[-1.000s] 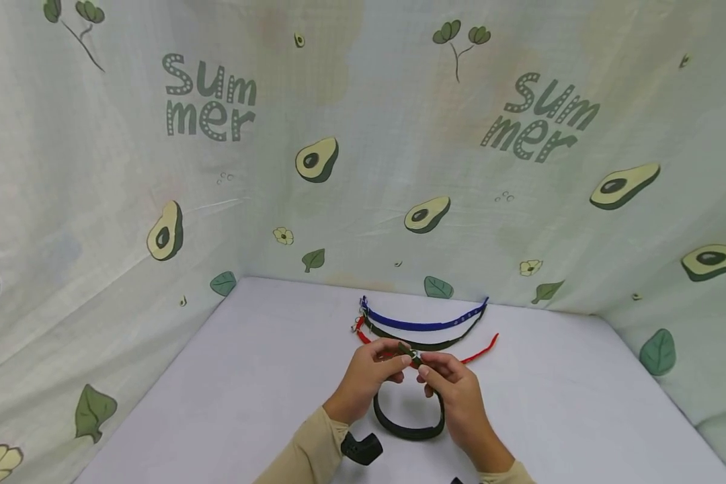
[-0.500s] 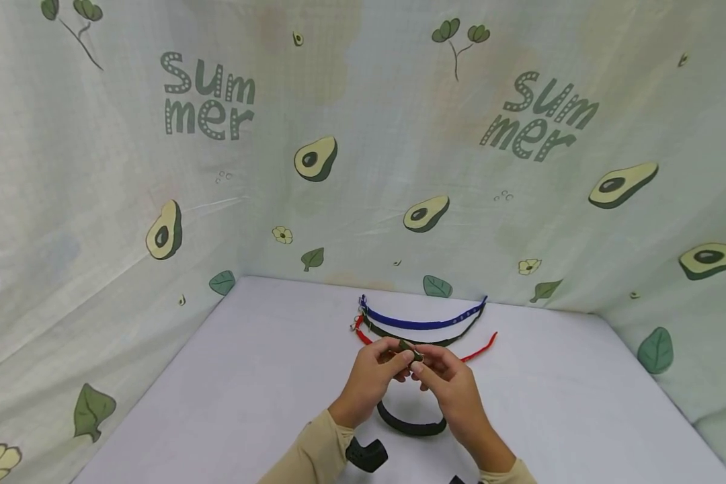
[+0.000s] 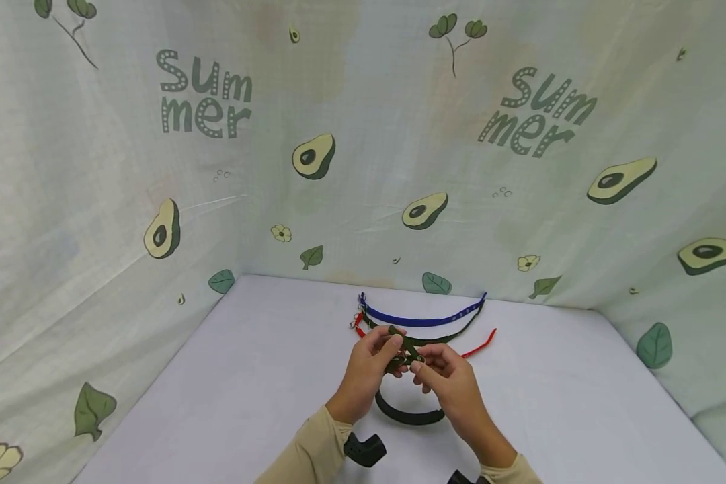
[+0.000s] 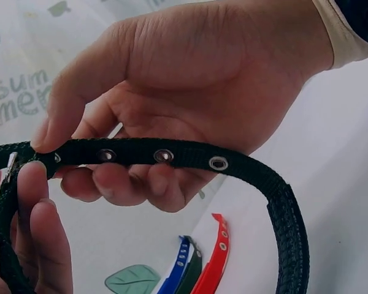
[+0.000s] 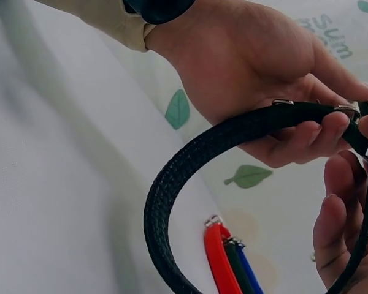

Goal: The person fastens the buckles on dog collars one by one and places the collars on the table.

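Observation:
A dark green collar [image 3: 410, 418] hangs in a loop between my two hands, its padded part lowest. My left hand [image 3: 361, 371] pinches the eyelet end of the strap [image 4: 163, 155] between thumb and fingers. Several metal eyelets show along that strap in the left wrist view. My right hand [image 3: 455, 383] holds the other end at the metal buckle [image 5: 346, 111], with the fingers curled under the strap. At the buckle the strap's ends meet. Fingers partly cover this spot, so how far the strap passes through is unclear.
Behind the hands, a blue collar [image 3: 420, 322], another dark green collar [image 3: 438, 341] and a red collar [image 3: 480, 345] lie on the white table [image 3: 266, 383]. A printed cloth [image 3: 363, 87] hangs behind and at the sides.
The hands first came closer together at the buckle. Now my left hand has shifted up and left, and a longer piece of strap shows between the hands.

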A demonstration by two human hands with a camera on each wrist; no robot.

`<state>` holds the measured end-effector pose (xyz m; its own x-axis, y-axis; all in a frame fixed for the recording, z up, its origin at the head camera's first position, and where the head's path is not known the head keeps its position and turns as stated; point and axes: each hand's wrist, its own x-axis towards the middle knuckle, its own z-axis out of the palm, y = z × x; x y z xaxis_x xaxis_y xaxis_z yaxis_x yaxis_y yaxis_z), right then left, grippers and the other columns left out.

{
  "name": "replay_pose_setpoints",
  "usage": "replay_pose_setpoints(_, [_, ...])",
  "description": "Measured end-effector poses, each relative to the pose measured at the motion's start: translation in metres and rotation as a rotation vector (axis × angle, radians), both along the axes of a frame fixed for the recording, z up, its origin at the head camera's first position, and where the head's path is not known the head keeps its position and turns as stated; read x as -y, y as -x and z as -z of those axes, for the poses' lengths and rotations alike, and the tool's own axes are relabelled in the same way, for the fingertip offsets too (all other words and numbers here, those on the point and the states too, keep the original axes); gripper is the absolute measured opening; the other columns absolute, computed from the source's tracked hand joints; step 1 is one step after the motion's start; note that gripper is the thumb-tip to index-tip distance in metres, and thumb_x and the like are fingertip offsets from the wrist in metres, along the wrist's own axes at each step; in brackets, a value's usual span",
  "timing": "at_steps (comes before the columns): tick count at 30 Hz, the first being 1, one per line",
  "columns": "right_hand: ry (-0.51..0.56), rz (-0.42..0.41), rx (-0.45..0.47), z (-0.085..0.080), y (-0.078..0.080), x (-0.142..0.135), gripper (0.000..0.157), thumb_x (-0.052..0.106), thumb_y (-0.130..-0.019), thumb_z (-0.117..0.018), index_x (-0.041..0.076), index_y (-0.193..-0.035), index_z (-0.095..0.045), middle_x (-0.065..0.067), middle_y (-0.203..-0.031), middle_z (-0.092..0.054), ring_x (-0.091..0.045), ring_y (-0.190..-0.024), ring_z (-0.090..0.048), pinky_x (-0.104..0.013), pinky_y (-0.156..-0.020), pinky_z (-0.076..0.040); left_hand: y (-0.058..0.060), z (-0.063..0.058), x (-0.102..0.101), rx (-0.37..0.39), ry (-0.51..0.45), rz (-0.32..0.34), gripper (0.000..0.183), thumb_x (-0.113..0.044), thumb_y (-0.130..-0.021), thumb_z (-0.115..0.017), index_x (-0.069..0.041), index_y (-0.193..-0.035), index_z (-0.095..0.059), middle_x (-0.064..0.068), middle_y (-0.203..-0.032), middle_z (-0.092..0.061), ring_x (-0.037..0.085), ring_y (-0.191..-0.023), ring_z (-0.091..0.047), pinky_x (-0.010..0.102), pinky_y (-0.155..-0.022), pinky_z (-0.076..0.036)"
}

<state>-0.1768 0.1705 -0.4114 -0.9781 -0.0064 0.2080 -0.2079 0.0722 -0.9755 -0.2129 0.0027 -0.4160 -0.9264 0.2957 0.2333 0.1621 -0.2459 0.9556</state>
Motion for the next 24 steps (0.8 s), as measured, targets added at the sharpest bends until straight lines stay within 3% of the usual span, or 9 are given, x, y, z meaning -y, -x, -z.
replay_pose_setpoints(7, [-0.021, -0.052, -0.009, -0.0029, -0.0005, -0.0046, 0.020, 0.004, -0.093, -0.067, -0.005, -0.109, -0.058, -0.021, -0.088, -0.066, -0.021, -0.070, -0.064, -0.027, -0.057, -0.051, 0.0009, -0.0018, 0.0000, -0.025, 0.029, -0.013, 0.035, -0.035, -0.103, -0.057, -0.010, -0.127, -0.058, 0.011, -0.106, -0.067, 0.021, -0.076, -0.068, 0.030, -0.070, -0.056])
replay_pose_setpoints(14, [-0.031, -0.087, -0.009, -0.0019, 0.0011, -0.0089, 0.018, 0.004, -0.095, -0.064, -0.006, -0.109, -0.056, -0.022, -0.091, -0.068, -0.021, -0.071, -0.063, -0.028, -0.057, -0.051, -0.0011, -0.0044, 0.0009, -0.044, 0.030, -0.012, 0.036, -0.032, -0.104, -0.056, -0.005, -0.128, -0.058, 0.011, -0.105, -0.067, 0.020, -0.076, -0.066, 0.028, -0.068, -0.056])
replay_pose_setpoints(18, [-0.011, -0.070, 0.014, -0.0002, 0.0024, -0.0093, 0.014, 0.003, -0.094, -0.063, -0.005, -0.105, -0.058, -0.022, -0.089, -0.068, -0.022, -0.070, -0.062, -0.027, -0.056, -0.051, -0.0020, -0.0053, 0.0016, -0.040, 0.049, -0.006, 0.035, -0.033, -0.104, -0.057, -0.007, -0.127, -0.060, 0.011, -0.105, -0.067, 0.020, -0.077, -0.067, 0.029, -0.068, -0.056])
replay_pose_setpoints(24, [0.097, 0.005, 0.040, 0.0046, 0.0048, -0.0065, 0.010, -0.001, -0.093, -0.061, -0.005, -0.102, -0.058, -0.022, -0.083, -0.062, -0.020, -0.069, -0.059, -0.028, -0.055, -0.050, 0.0000, -0.0049, 0.0031, -0.040, 0.150, 0.077, 0.031, -0.025, -0.098, -0.067, -0.004, -0.122, -0.067, 0.012, -0.103, -0.070, 0.020, -0.083, -0.071, 0.032, -0.076, -0.058])
